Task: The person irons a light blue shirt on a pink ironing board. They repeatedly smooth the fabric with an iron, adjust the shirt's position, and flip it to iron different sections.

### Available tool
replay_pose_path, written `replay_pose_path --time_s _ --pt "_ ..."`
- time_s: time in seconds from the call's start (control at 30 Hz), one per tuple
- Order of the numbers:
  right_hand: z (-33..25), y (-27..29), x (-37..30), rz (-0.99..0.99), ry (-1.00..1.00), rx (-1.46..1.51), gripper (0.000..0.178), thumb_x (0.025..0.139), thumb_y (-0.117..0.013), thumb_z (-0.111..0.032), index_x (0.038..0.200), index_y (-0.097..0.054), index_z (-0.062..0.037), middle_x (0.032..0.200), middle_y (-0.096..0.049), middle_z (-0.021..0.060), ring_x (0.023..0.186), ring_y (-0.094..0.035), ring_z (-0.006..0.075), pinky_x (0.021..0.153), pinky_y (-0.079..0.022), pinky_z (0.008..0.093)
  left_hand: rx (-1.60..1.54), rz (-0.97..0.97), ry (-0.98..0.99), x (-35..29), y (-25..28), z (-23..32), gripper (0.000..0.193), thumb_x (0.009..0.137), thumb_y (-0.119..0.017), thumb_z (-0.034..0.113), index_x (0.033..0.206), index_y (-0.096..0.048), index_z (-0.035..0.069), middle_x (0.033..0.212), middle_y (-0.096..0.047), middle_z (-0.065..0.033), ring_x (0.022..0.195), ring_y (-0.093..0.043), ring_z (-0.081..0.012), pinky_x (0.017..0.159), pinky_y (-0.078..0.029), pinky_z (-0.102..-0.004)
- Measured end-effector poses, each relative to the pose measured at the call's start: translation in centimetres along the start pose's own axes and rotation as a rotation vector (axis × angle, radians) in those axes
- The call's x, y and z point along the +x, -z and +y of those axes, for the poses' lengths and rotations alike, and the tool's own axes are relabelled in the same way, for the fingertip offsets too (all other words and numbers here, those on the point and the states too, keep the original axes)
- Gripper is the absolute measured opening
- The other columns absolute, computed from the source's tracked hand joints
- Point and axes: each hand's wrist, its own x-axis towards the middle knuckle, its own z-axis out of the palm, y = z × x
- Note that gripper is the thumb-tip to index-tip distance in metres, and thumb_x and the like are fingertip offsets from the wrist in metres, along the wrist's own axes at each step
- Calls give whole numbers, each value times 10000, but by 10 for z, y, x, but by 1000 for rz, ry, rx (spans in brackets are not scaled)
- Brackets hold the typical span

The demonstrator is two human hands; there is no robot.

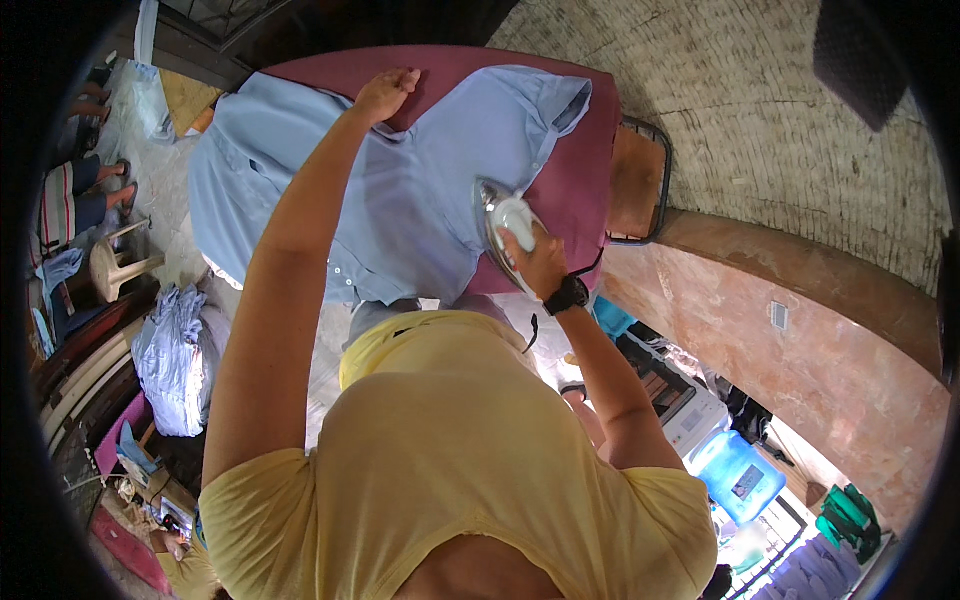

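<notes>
A light blue button shirt (425, 215) lies spread over a maroon-covered ironing board (440, 75). In my right hand (540, 262) is the handle of a white and silver clothes iron (512, 215). The iron rests at the shirt's right edge, beside bare maroon cover, its tip pointing away from me. My left hand (388, 95) reaches to the far side of the board, at the shirt's upper edge, with its fingers extended and nothing seen in them. Buttons show along the shirt's near edge and near its collar end at the right.
A brown board in a metal frame (637, 185) sticks out at the board's right end, beside a stone-patterned wall (780, 290). To the left are a beige plastic chair (120, 262), bagged blue clothes (175, 360) and people's legs. A blue water jug (738, 475) stands at lower right.
</notes>
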Motion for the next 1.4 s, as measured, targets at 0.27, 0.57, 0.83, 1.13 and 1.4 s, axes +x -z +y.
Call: replay_pose_path --time_s 0.27,0.57,0.83,1.13,1.4 --pt "-51 -18 122 345 -182 97 617 899 -555 -579 1016 -681 13 932 -688 254 946 -655 424 808 -506 466 -77 256 -119 5 -15 -12 602 991 -355 558 994 -638 27 1038 -663 -164 1040 -595 -342 935 -432 -401" --pt "-62 -21 111 501 -184 222 695 884 -547 -619 964 -672 60 931 -677 286 952 -653 441 832 -508 476 7 64 14 5 -8 -11 665 979 -276 598 1305 -555 89 1338 -556 -155 1263 -484 -340 1060 -374 -423" --pt "-63 -30 111 469 -199 179 619 902 -540 -586 1074 -685 -9 972 -684 257 996 -654 396 859 -499 449 -23 143 -32 3 -11 -12 645 979 -287 583 1206 -588 59 1280 -581 -180 1219 -503 -368 1020 -397 -439" --pt "-67 -10 157 202 -130 138 617 868 -592 -597 966 -707 1 878 -687 251 868 -680 395 765 -517 453 26 239 -91 6 -18 -20 652 982 -303 573 1247 -587 50 1296 -582 -169 1247 -495 -346 1061 -368 -429" --pt "-78 -33 132 58 96 46 602 864 -593 -584 981 -703 -4 880 -688 245 877 -675 408 757 -535 452 6 108 -42 2 -4 -4 667 990 -262 571 1256 -582 49 1325 -558 -182 1267 -477 -352 1062 -370 -422"
